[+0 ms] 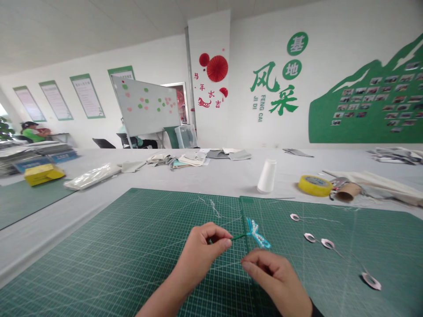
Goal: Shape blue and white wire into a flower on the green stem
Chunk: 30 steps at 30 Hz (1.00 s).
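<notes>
A small blue bow-like piece with white beads sits on the end of a thin green stem. My left hand pinches the stem's other end between thumb and fingers, above the green cutting mat. Just below and right of the blue piece is my right hand, its thumb and fingertips pressed together; whether something tiny is between them is hidden. White thread lies on the mat behind my hands. To the right lie several pale oval rings, one of them a ring near the mat's right side.
Behind the mats stand a white thread cone, yellow tape and a cardboard tube. Fabric scraps lie farther back. At left are a yellow box and a plastic packet. A person sits far left.
</notes>
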Tool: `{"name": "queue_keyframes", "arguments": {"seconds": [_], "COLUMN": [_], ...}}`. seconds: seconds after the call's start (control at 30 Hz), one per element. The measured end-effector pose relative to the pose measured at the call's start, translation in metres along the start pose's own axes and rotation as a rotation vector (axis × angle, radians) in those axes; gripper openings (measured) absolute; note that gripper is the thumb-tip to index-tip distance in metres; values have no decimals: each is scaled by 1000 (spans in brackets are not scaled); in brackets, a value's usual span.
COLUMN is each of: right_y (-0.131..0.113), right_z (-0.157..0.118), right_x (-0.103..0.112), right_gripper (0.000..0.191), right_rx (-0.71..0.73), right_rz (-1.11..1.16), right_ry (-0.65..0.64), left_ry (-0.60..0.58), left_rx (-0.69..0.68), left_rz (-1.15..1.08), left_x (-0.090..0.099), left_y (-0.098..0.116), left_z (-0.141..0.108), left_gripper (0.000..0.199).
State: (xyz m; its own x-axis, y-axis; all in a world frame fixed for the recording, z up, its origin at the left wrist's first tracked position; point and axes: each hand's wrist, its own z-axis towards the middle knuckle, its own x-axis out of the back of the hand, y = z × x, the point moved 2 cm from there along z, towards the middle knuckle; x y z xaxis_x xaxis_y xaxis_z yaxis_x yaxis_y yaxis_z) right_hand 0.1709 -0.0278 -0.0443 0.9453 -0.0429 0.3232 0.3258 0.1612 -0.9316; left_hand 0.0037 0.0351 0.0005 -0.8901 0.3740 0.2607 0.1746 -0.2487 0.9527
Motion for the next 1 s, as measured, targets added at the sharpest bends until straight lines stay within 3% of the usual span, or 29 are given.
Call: {"name": "queue_keyframes", "arguments": {"seconds": [0.23,0.5,0.77,1.0], "right_y": [-7,-15,-19,-20], "right_z": [-15,-23,-22,-14], "right_x": [-7,-4,10,19], "right_gripper": [22,20,22,19], "right_rx": [471,749,685,543], "right_rz": [-448,-715,-899,-668], "right_ry": [51,246,200,212], "left_ry": [56,30,-61,-177], "left_rx": [-28,-202,-325,-416], "left_rz": [129,447,640,710], "left_x": [-2,-9,-11,-15], "left_y": [-1,5,3,6], "left_z": [0,-8,-11,-12], "left_gripper": [8,17,17,18]}}
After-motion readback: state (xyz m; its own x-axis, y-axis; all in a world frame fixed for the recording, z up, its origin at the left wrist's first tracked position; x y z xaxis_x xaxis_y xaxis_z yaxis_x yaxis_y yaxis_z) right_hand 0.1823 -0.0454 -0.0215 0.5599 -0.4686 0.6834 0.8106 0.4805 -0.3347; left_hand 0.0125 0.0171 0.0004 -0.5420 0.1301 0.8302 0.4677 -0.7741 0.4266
